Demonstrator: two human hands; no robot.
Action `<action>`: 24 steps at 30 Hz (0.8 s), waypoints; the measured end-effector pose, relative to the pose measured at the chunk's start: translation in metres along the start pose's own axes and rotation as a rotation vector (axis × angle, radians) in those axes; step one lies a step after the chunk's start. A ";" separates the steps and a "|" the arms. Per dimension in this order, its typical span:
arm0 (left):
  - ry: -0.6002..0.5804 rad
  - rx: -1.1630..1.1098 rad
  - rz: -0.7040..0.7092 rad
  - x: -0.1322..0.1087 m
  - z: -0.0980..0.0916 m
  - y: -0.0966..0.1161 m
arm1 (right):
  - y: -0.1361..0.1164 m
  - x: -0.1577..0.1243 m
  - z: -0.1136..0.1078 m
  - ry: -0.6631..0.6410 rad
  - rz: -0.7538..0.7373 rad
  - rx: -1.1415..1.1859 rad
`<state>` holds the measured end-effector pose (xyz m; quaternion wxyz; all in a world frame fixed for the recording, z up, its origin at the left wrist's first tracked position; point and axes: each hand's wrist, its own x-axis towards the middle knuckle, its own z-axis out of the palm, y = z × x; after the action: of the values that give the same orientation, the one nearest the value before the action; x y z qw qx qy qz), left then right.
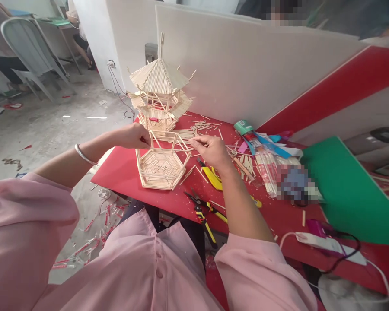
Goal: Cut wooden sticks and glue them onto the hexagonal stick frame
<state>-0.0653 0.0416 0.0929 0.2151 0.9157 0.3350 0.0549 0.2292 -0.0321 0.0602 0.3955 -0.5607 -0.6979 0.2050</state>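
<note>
A hexagonal base of wooden sticks [160,167], with upright posts and side rails, sits near the table's left front edge. At its far left corner, my left hand [136,134] is closed in a pinch beside a post top. My right hand [212,150] is also closed, thumb and fingertips together just beyond the base's right posts. Anything in either pinch is too small or hidden to make out. Behind the base stands a tiered stick pagoda [160,80] with a pointed roof.
Loose sticks [204,126] are scattered over the red table [116,172]. A yellow utility knife [210,176] and yellow-and-black pliers [201,209] lie under my right forearm. Bagged sticks [266,170], a green board [350,190] and a power strip [330,248] are at the right. A pale panel [230,60] stands behind.
</note>
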 end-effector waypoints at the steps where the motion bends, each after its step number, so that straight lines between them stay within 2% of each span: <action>1: -0.002 0.001 -0.004 0.000 0.000 0.000 | 0.003 -0.002 0.000 -0.004 0.029 0.007; 4: -0.026 0.017 -0.019 0.001 -0.001 0.001 | 0.013 -0.007 0.002 -0.028 0.088 0.015; 11: -0.061 0.037 -0.023 0.002 -0.003 0.004 | 0.019 -0.006 0.003 -0.075 0.111 0.026; 19: -0.035 0.015 -0.003 0.002 -0.002 -0.002 | 0.027 -0.005 0.007 -0.163 0.234 0.315; 24: -0.038 0.002 -0.015 0.001 -0.002 -0.001 | 0.030 -0.006 0.010 -0.166 0.285 0.422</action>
<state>-0.0658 0.0434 0.0945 0.2208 0.9142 0.3380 0.0354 0.2403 -0.0271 0.0302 0.4121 -0.5396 -0.5840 0.4450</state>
